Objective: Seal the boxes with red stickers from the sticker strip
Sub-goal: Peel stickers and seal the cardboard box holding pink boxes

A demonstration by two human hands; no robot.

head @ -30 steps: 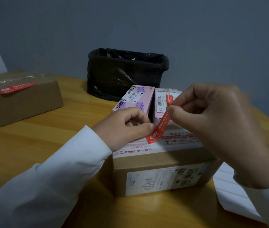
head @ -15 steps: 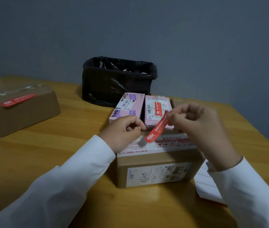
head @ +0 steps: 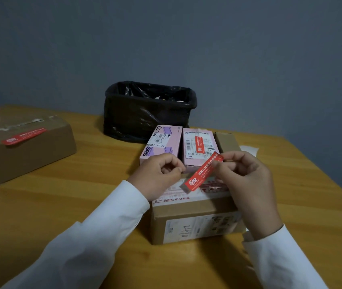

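Head view: a red sticker (head: 202, 174) is pinched at its upper end by the right hand (head: 247, 184), thumb and fingertips curled round it; the strip is held slanting, its lower end hanging free just above the top of the cardboard box (head: 191, 217) in front of the person; whether that end touches the box cannot be told. The left hand (head: 159, 176) is seen resting at the box's near left top edge, fingers curled in against the thumb; nothing can be made out between them, so its grip cannot be told, and it is held apart from the sticker. Both arms are covered by white sleeves (head: 95, 232). Behind the box two pink boxes (head: 161, 142) are stood side by side, the right one already marked with a red sticker on its top; a smaller brown carton (head: 226, 140) is partly seen just beside them on the right. A black bin (head: 147, 111) lined with a bag is placed behind these, against the grey wall. White backing paper (head: 249, 151) is glimpsed beyond the right hand. Well apart on the left a sealed brown box (head: 26, 149) is set, a red sticker laid across its top. Everything is borne by a wooden table (head: 40, 205).
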